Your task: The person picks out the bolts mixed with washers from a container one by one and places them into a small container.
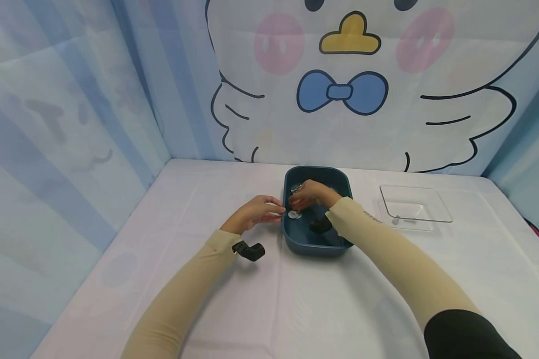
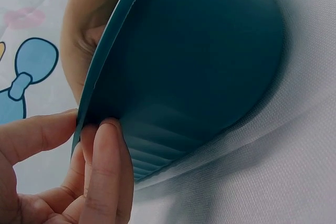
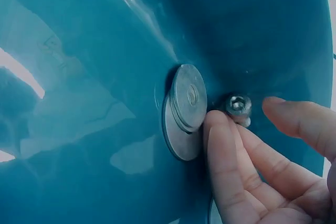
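A dark blue plastic bin (image 1: 316, 249) stands on the table. My left hand (image 1: 260, 213) is at its left rim. In the left wrist view, the left fingers (image 2: 107, 166) lie against the outer wall and pinch the rim (image 2: 102, 59) with the thumb. My right hand (image 1: 310, 194) reaches down inside the bin. Its fingertips are beside a metal socket-head bolt (image 3: 239, 104), with the thumb held apart on the bolt's other side. Round metal washers (image 3: 190, 98) lie overlapping next to these fingertips. In the head view, the washers (image 1: 294, 214) appear near the bin's left wall.
Right of the bin sits a clear plastic tray (image 1: 440, 219) with a small metal piece (image 1: 396, 219) in it. A white cloth covers the table (image 1: 341, 309). Printed curtains (image 1: 193, 114) hang behind it and at both sides.
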Motion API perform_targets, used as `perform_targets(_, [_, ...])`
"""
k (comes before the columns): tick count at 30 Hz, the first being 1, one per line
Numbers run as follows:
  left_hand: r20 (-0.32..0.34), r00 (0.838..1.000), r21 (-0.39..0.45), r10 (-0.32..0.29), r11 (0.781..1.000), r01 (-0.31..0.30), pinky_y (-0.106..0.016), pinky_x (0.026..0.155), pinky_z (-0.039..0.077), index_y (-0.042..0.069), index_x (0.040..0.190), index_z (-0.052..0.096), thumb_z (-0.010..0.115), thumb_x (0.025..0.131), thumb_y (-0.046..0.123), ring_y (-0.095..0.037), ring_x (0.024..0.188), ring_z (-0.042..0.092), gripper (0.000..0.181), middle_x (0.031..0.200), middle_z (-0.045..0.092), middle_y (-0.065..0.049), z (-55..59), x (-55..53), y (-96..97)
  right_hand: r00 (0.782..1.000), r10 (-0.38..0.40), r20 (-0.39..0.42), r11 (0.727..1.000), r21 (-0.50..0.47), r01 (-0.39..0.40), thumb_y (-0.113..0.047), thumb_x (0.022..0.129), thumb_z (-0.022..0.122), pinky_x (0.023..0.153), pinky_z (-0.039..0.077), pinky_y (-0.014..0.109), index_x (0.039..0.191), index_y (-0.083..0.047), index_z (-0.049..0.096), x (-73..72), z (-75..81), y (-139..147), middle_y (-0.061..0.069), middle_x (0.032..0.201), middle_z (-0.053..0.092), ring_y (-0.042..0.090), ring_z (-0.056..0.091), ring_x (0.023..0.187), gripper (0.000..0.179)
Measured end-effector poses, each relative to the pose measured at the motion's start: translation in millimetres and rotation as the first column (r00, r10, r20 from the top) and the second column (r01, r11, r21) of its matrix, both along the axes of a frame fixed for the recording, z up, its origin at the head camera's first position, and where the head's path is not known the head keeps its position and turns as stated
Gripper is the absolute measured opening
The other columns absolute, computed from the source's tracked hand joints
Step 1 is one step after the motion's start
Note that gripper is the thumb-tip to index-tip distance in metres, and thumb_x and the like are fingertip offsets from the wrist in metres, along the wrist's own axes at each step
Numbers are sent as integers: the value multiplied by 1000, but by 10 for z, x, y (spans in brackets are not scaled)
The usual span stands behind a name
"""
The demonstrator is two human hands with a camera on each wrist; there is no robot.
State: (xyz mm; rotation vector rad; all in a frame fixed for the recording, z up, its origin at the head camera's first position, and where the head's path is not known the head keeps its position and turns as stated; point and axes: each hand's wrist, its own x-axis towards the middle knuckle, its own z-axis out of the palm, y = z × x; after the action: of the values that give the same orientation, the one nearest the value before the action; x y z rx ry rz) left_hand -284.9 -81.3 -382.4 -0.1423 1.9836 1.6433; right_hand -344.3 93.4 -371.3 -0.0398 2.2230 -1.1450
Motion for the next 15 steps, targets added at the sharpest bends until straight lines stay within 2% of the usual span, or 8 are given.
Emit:
perform_targets(10, [-2, 1000, -12, -3, 1000, 3, -20, 74, 57, 4, 116, 56, 62, 90, 11, -12, 77, 61, 27, 98, 60, -6, 2, 3, -11, 993, -100, 60, 988, -115, 106, -3, 88, 61, 75, 59, 26, 116, 11, 59, -4, -75, -6, 4, 71, 66, 11, 67, 65, 31])
perform_targets(15, [-2, 1000, -18, -4, 1000, 4, -21, 77, 57, 3, 116, 56, 62, 90, 12, -12, 78, 61, 28, 96, 58, -4, 8, 5, -10, 989, -136, 51, 979, -149, 142, -2, 88, 62, 70, 59, 24, 116, 11, 59, 1, -115, -7, 2, 67, 66, 10, 66, 63, 31])
